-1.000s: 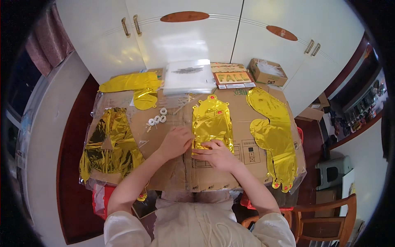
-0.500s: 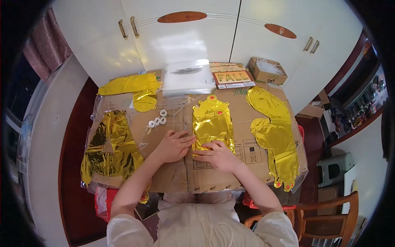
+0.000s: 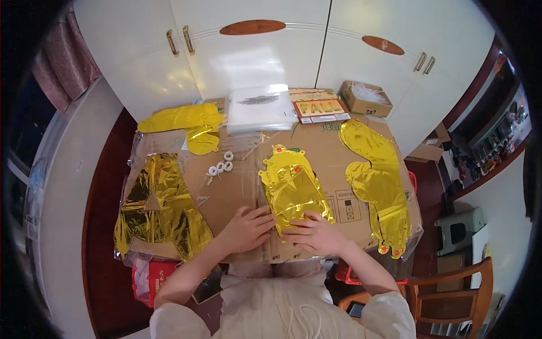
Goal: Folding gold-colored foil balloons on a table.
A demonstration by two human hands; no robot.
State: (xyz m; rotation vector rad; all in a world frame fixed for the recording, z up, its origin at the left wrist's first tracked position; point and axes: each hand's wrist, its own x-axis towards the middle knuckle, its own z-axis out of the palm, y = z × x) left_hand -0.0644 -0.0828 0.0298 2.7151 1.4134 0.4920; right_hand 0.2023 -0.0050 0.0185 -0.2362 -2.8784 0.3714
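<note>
A folded flat gold foil balloon [image 3: 299, 189] with small tabs and red dots at its far end lies tilted on the cardboard-covered table. My left hand [image 3: 251, 227] rests beside its near left edge, fingers stretched out and touching the side. Spread over the balloon's near end are the fingers of my right hand [image 3: 313, 234], pressing down on the foil. Other flat gold foil balloons lie around: a wide one [image 3: 155, 198] at the left, a bent one [image 3: 183, 121] at the far left, and a long one [image 3: 381, 186] at the right.
Several white ribbon rolls [image 3: 220, 166] sit left of centre. Along the back are a stack of clear plastic bags [image 3: 261, 113], a printed card pack [image 3: 320, 110] and a small carton [image 3: 367, 100]. White cabinets [image 3: 254, 62] stand behind; a wooden chair [image 3: 451, 291] is at the lower right.
The folded balloon has slid nearer to me and turned, its far end now leaning left. Both hands moved nearer with it, and my right hand's fingers spread more.
</note>
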